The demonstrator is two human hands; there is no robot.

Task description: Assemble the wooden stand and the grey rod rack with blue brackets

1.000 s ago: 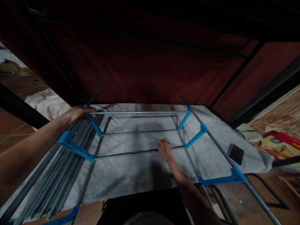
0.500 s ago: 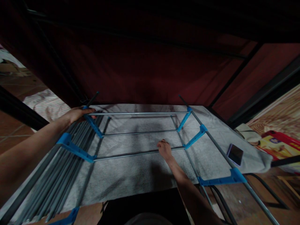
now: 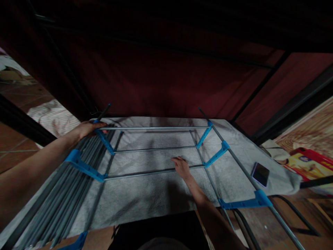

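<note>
Gripping a blue connector [image 3: 105, 141], the left hand [image 3: 90, 128] curls; the right hand [image 3: 181, 167], half-curled, overlaps a crossbar [image 3: 140, 174], hold unclear.

Premises appear to be a domestic interior, most likely a living room or bedroom; which of these cannot be determined. Flooring is reddish-brown tile [image 3: 13, 147] with pale joints, seen at both sides. A striped cloth [image 3: 56, 116] lies loose on it at left, with pale fabric [image 3: 11, 64] heaped farther back. The low surface in front is dressed with a grey cloth cover [image 3: 145, 198], on which a phone [image 3: 261, 174] rests. Dark red sheeting [image 3: 161, 83] on a dark frame [image 3: 260, 88] stands behind. At right, a wood-grain panel [image 3: 309, 128] and a red-and-yellow printed package [image 3: 307, 163] were noted. Lighting is dim.
</note>
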